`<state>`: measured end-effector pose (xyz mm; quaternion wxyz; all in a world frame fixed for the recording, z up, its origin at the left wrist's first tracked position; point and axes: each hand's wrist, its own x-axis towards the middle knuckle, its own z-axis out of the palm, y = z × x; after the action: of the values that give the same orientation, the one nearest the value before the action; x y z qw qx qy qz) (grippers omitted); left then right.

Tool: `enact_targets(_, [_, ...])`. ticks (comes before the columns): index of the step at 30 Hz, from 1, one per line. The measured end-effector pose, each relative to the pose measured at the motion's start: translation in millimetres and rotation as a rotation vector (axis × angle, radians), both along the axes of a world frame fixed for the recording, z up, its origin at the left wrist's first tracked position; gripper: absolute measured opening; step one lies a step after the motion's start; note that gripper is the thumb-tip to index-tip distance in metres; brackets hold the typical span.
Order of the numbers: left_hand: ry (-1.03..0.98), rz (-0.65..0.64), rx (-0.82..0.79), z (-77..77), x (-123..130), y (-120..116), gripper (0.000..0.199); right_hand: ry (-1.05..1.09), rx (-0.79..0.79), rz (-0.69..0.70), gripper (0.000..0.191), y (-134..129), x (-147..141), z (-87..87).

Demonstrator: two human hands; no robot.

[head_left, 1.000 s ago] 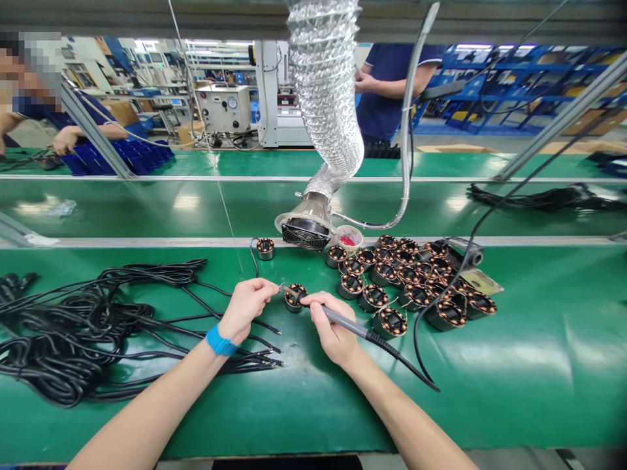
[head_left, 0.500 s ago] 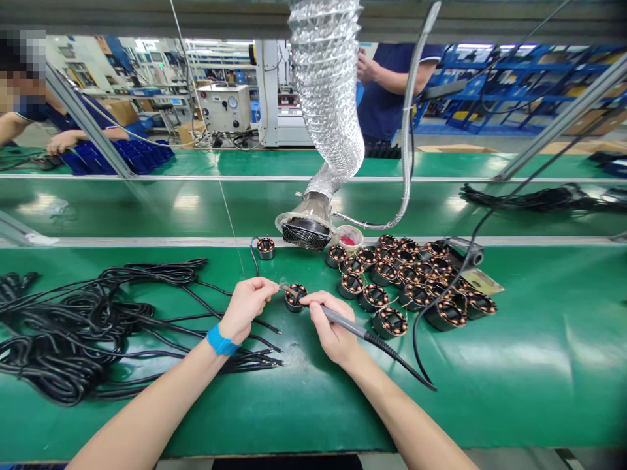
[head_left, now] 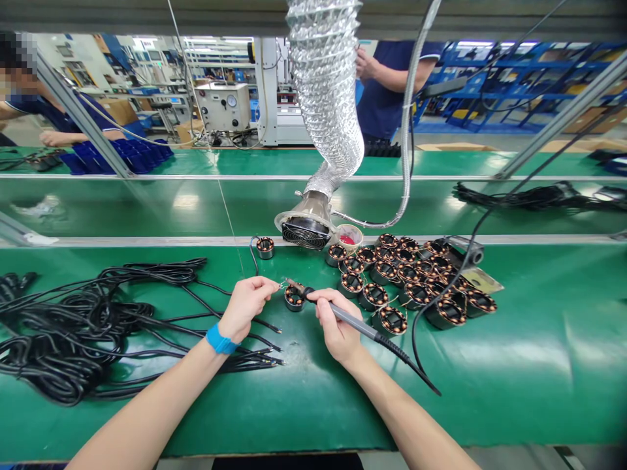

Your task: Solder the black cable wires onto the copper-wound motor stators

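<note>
My right hand (head_left: 337,326) is closed around the grey handle of a soldering iron (head_left: 350,320). The iron's tip points left, just above a motor stator (head_left: 294,298) with copper windings standing on the green bench. Opposite it, my left hand (head_left: 249,301), with a blue band on the wrist, pinches a thin wire (head_left: 283,284) whose end pokes out near the iron tip. The fingers hide most of that wire. Behind my left hand another stator (head_left: 265,247) stands with a dark lead attached.
Black cables (head_left: 98,320) lie bundled at left, several stripped ends toward the middle. Many stators (head_left: 392,320) cluster at right beside a metal stand (head_left: 465,251) and a round tub (head_left: 349,235). A fume-extractor hood (head_left: 306,222) hangs above. Two people work beyond the bench.
The soldering iron has drawn back slightly to the right, its tip now a little off the wire end. My left hand has stayed almost still.
</note>
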<state>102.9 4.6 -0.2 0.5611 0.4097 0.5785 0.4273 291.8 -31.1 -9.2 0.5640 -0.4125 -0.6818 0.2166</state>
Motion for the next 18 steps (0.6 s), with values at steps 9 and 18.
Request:
enact_targets(9, [-0.012, -0.014, -0.002, 0.3, -0.1, 0.3, 0.026, -0.010, -0.013, -0.002, 0.020, -0.3, 0.4, -0.5])
enact_targets(18, [-0.017, -0.012, -0.012, 1.6, 0.3, 0.6, 0.025, -0.020, 0.002, 0.018, 0.018, -0.3, -1.5, 0.6])
